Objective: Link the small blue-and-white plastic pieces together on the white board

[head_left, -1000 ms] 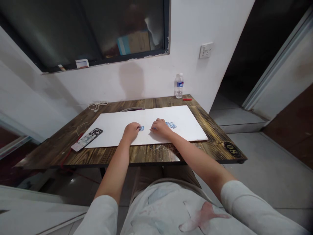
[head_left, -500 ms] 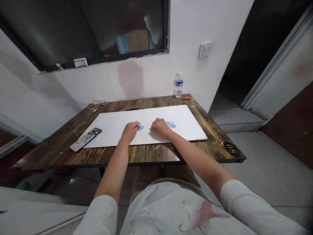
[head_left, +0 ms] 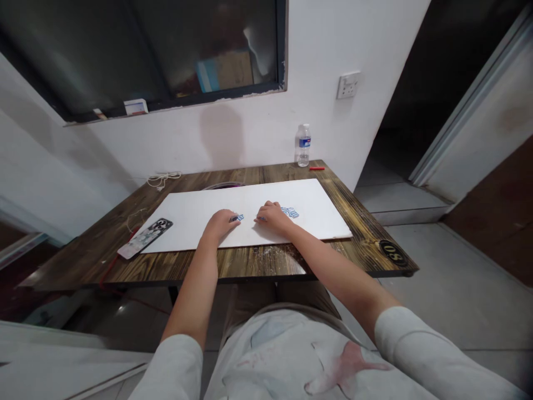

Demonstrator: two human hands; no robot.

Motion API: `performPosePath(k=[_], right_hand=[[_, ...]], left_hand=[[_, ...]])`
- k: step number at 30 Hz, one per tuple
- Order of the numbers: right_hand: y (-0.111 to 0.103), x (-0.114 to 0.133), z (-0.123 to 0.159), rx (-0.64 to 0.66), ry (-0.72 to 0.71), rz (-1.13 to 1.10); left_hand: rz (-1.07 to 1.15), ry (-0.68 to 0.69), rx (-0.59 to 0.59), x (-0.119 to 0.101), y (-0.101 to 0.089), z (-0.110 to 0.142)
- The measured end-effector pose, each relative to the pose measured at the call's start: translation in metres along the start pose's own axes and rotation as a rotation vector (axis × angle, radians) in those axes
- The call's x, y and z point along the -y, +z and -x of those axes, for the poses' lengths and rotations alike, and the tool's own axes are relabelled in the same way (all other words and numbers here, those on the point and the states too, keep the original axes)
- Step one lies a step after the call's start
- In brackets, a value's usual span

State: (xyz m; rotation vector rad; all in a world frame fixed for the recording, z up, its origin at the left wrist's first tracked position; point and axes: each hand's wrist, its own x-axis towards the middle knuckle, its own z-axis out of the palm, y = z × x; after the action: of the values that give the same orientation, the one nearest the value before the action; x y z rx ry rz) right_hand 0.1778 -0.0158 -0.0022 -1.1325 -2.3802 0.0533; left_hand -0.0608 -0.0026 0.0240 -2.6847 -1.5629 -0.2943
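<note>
The desk [head_left: 266, 265] looks like wood, dark and streaky in the grain, with a slight gloss along its near edge. The board [head_left: 195, 208] on it is smooth, matt white. By the wall [head_left: 266, 130], which is painted flat but chipped rough under the window, stands a bottle [head_left: 303, 145] of clear, shiny plastic. The phone [head_left: 145, 239] has a glossy back. The shirt [head_left: 287, 355] is soft, matt cloth. The small blue-marked pieces [head_left: 292, 212] could be plastic or card; they're too small to tell.
</note>
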Motion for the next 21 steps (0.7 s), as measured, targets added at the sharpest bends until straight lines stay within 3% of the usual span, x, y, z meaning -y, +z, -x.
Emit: performPosePath(k=[12, 21], right_hand=[[-0.002, 0.001, 0.002, 0.002, -0.006, -0.006], [-0.003, 0.001, 0.000, 0.012, -0.014, 0.015]], left_hand=[[-0.125, -0.020, 0.020, -0.006, 0.006, -0.006], [-0.221, -0.123, 0.035, -0.018, 0.008, -0.017]])
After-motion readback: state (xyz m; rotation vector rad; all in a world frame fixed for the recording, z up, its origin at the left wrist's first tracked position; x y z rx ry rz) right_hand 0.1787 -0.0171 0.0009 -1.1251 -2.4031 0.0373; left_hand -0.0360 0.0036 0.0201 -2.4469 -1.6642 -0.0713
